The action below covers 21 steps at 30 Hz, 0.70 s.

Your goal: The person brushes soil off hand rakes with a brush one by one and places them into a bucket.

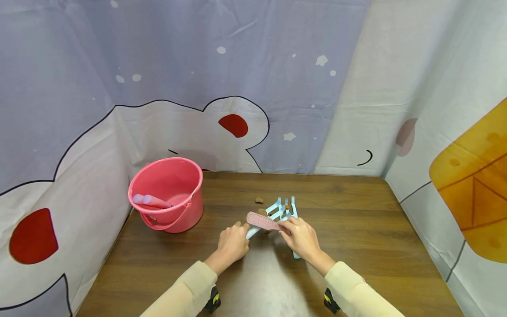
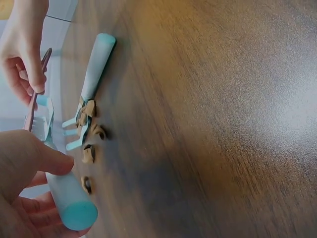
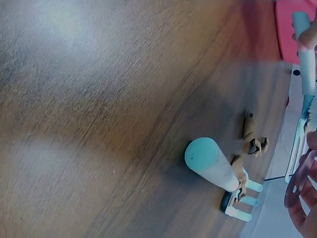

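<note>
My left hand (image 1: pixel 233 241) grips the pale handle of a light blue hand fork (image 2: pixel 72 201), its tines pointing forward and to the right. In my right hand (image 1: pixel 301 237), thumb and fingers pinch a pink brush (image 1: pixel 261 221) with a flat, oblong head. The brush head lies across the held fork near its neck; whether they touch I cannot tell. Beneath them a second light blue hand fork (image 2: pixel 96 67) lies on the table, handle towards me. Brown crumbly-looking clumps (image 3: pixel 255 146) lie on and around its tines.
A pink bucket (image 1: pixel 194 209) stands at the left back of the wooden table (image 1: pixel 348 207). Two pink-and-lilac handles (image 1: pixel 152 201) rest inside it. A printed curtain (image 1: pixel 285 88) hangs behind the table and along its sides.
</note>
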{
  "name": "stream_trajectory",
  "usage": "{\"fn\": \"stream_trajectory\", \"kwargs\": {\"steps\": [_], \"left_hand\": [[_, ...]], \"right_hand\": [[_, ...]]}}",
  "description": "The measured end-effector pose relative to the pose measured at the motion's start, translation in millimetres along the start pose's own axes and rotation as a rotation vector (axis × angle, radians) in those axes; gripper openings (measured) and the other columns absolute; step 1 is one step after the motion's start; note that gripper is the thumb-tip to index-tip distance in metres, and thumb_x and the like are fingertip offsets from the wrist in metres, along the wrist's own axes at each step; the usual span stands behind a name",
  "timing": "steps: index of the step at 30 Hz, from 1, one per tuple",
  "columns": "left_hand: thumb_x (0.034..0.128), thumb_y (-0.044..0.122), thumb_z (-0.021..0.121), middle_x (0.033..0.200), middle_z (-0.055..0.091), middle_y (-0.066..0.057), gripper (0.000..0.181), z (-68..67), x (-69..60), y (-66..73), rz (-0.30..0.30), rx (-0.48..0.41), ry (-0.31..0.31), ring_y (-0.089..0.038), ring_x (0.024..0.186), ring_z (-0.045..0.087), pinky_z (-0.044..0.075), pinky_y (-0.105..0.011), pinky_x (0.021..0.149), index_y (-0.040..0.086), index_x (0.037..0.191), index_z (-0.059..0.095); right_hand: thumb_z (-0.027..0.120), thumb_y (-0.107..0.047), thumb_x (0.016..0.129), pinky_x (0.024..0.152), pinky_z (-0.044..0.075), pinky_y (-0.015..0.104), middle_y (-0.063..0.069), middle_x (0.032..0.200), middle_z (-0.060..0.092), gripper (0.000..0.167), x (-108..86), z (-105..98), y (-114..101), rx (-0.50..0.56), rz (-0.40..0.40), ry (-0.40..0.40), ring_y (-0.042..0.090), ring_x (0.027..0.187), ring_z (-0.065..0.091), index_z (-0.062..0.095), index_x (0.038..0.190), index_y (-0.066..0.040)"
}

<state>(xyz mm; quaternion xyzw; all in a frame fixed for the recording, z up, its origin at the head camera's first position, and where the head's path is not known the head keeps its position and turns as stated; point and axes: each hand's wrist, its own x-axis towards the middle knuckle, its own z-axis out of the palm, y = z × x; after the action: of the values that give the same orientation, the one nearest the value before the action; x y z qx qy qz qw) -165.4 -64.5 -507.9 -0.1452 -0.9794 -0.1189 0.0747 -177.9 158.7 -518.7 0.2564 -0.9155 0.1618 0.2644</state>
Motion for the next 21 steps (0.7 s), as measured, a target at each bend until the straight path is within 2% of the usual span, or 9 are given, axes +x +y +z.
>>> {"fn": "stream_trajectory", "kwargs": {"steps": [7, 21], "left_hand": [[0.0668, 0.017, 0.075, 0.070, 0.052, -0.002, 0.030, 1.5, -2.1, 1.8, 0.011, -0.018, 0.009, -0.025, 0.057, 0.057, 0.039, -0.034, 0.044, 0.015, 0.095, 0.065], [0.0670, 0.016, 0.073, 0.071, 0.054, -0.002, 0.028, 4.1, -2.5, 4.4, 0.011, -0.017, 0.013, -0.026, 0.058, 0.057, 0.039, -0.035, 0.044, 0.015, 0.094, 0.064]], "right_hand": [[0.079, -0.017, 0.065, 0.052, 0.041, 0.025, -0.009, 0.074, 0.059, 0.024, -1.9, 0, 8, -0.032, 0.024, 0.009, 0.009, 0.062, 0.048, 0.073, 0.089, -0.019], [0.078, -0.018, 0.067, 0.051, 0.043, 0.031, -0.005, 0.073, 0.060, 0.023, -3.6, 1, 20, -0.081, 0.077, 0.065, 0.015, 0.062, 0.053, 0.073, 0.089, -0.018]]}}
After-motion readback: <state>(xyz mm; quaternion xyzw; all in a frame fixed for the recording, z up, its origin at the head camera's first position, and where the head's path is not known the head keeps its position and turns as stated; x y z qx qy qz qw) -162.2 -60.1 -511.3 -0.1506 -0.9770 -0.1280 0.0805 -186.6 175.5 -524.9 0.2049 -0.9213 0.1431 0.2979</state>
